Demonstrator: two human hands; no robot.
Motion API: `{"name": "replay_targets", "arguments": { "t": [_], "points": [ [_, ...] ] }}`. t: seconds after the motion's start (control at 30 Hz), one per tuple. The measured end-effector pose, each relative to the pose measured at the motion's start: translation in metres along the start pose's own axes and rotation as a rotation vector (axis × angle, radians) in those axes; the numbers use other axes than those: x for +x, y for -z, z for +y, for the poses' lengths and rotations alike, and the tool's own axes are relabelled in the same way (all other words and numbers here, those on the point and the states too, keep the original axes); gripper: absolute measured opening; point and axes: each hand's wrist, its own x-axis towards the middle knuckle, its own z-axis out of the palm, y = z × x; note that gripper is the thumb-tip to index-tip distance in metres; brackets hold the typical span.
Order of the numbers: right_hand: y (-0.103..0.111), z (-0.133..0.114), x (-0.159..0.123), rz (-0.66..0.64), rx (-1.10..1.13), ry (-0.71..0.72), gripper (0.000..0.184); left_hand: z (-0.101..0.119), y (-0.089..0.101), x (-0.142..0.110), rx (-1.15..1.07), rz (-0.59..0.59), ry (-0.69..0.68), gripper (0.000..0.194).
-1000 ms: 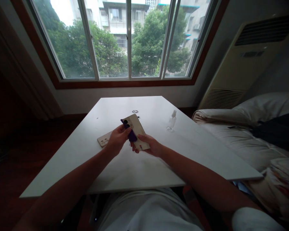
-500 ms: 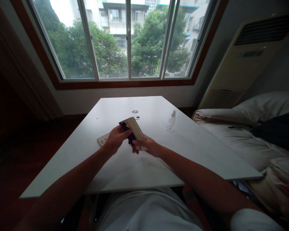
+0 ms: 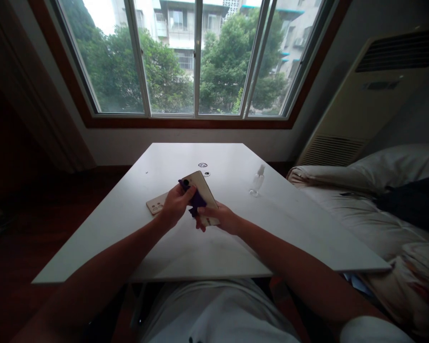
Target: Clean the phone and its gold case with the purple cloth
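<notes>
Above the white table (image 3: 214, 257), a gold smartphone (image 3: 206, 188) is held tilted, its back and camera facing up. My right hand (image 3: 224, 219) grips its lower end, thumb on top. A dark purple cloth (image 3: 199, 201) lies over the phone's left side. My left hand (image 3: 175, 202) is closed on the cloth, its thumb pressing it against the phone's back near the camera; the fingers beneath are hidden. Just left of this hand, a second smartphone (image 3: 156, 205) lies camera side up on the table, partly covered from view by the hand.
A clear spray bottle (image 3: 257, 182) stands on the right of the table. Two small round black-and-white pieces (image 3: 202, 165) lie beyond the phone. On the right is a cushioned sofa (image 3: 329, 190) with dark fabric on it. A window (image 3: 196, 71) is ahead.
My left thumb and the cloth have shifted slightly over the phone's back. The right hand still holds the phone. The whole view has moved a little.
</notes>
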Motion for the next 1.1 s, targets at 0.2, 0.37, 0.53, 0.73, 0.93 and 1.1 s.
{"name": "replay_targets", "arguments": {
  "t": [0.2, 0.37, 0.53, 0.73, 0.93, 1.1],
  "points": [
    [-0.001, 0.0, 0.0, -0.002, 0.008, -0.024, 0.044, -0.002, -0.001, 0.001, -0.029, 0.025, 0.035, 0.053],
    [0.001, -0.001, -0.002, -0.035, 0.036, -0.033, 0.044, -0.004, -0.002, 0.002, -0.029, 0.081, 0.065, 0.058],
    [0.006, -0.003, -0.004, -0.054, 0.07, -0.063, 0.04, -0.005, 0.001, 0.003, -0.041, 0.073, 0.058, 0.059],
    [0.011, -0.005, -0.007, -0.086, 0.143, -0.087, 0.044, -0.009, 0.005, 0.006, -0.128, 0.036, 0.066, 0.054],
    [0.018, -0.009, -0.008, -0.115, 0.275, -0.162, 0.048, -0.011, 0.005, 0.008, -0.206, 0.043, 0.063, 0.052],
    [0.025, -0.011, -0.007, -0.124, 0.297, -0.205, 0.048, -0.01, 0.007, 0.01, -0.223, 0.045, 0.037, 0.047]
  ]
}}
